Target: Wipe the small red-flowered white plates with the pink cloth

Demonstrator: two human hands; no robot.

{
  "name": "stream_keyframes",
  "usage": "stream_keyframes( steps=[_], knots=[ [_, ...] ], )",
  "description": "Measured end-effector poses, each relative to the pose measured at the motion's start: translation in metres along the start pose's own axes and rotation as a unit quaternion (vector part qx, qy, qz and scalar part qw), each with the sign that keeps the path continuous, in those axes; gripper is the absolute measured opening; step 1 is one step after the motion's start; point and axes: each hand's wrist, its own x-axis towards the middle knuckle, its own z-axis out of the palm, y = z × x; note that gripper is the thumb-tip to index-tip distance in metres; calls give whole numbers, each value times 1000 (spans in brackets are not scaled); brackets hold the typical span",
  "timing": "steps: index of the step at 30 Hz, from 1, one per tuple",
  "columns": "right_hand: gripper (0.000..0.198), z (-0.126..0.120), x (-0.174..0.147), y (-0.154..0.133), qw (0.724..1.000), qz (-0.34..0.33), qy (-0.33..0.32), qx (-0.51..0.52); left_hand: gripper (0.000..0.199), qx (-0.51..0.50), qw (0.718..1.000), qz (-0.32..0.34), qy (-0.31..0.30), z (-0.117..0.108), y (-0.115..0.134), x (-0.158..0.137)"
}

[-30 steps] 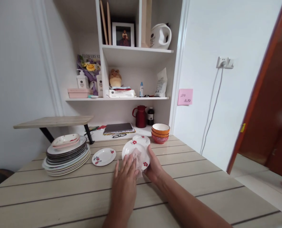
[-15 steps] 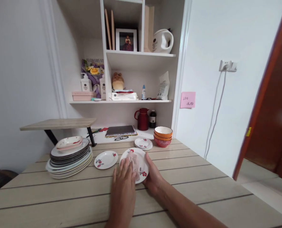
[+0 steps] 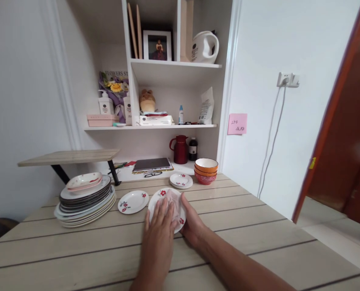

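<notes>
A small white plate [image 3: 155, 199] with red flowers is tilted up above the table's middle. My right hand [image 3: 193, 222] grips its right rim, thumb at the edge and the other fingers underneath, mostly hidden. Held against the plate's face by the fingers of my left hand [image 3: 160, 226] is a crumpled pale pink cloth [image 3: 174, 202]. A matching flowered plate [image 3: 133, 202] lies just to the left, apart from both hands. Behind the held plate sits a short stack of smaller flowered plates [image 3: 181, 180].
On the left stands a tall stack of plates [image 3: 85, 206] topped by a pink-rimmed dish [image 3: 84, 182], near a low wooden stand [image 3: 67, 157]. Stacked bowls [image 3: 206, 171] are at the back right. Behind lie glasses [image 3: 153, 174], a laptop [image 3: 153, 164] and a red jug [image 3: 180, 149].
The cloth and my left fingers have shifted slightly over the plate's face. My right hand keeps its grip. The whole view has moved a little.
</notes>
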Motion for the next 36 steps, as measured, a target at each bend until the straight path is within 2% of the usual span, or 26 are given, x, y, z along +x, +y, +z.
stream_keyframes(
  steps=[5, 12, 16, 20, 28, 36],
  knots=[
    [65, -2, 2, -2, 1000, 7, 9, 8, 51, -4, 1000, 19, -14, 4, 0, 0],
    [72, -1, -1, -11, 999, 12, -21, 39, 45, -18, 998, 61, 19, 5, 0, 0],
    [75, -3, 0, -17, 998, 10, -8, 59, 43, -10, 998, 63, 27, 1, 4, 1],
    [76, -8, 5, -15, 998, -3, -22, 61, 44, 10, 999, 37, 24, -1, 5, 1],
    [65, 0, 2, -4, 999, -8, -34, 30, 45, 23, 997, -68, 25, -7, 0, 3],
    [63, 3, -2, 0, 1000, 4, -11, -1, 46, 19, 997, -72, 13, -5, -2, 3]
  ],
)
